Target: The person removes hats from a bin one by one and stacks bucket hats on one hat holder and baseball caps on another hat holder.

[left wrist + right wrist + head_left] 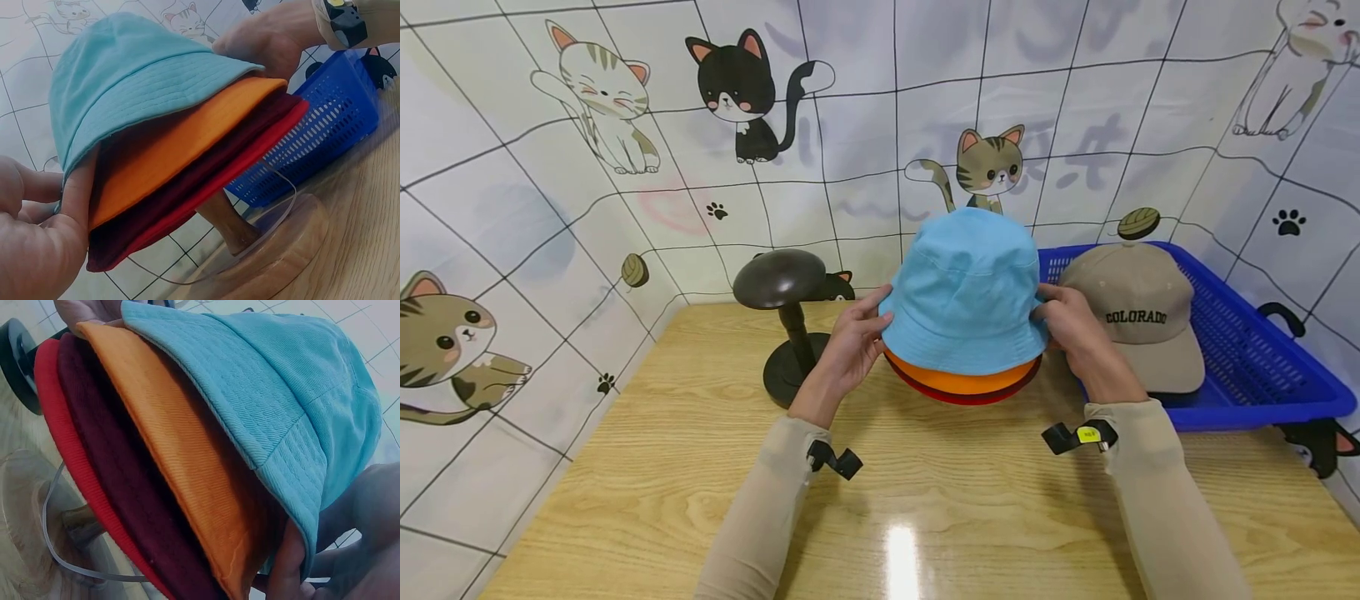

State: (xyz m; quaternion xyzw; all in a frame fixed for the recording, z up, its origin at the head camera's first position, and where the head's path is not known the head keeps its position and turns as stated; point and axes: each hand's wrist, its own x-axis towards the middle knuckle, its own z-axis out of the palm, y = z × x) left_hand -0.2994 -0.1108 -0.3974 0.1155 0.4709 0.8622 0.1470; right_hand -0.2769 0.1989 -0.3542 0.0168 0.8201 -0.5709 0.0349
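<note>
A white wall covering [865, 133] printed with cats and grid lines rises behind the wood-grain table [985, 475]. At the table's far right corner sits a blue slatted basket [1300, 408]. Near the middle of the far edge is a stack of 4 bucket hats: the light-blue hat [967, 283] on top, then the orange hat [175, 450], the maroon hat [125, 475] and the red hat [89, 475]. The light-blue brim stands apart from the orange brim at the front. A black stand [781, 279] with a domed top is near the far edge, left of the stack. A tan cap [1127, 287] lettered "COLORADO" lies in the basket's left part. Below the hats, a wooden stand [294, 231] shows its round base. The left hand [853, 346] pinches the light-blue brim on its left side; the right hand [1071, 325] pinches it on the right.
</note>
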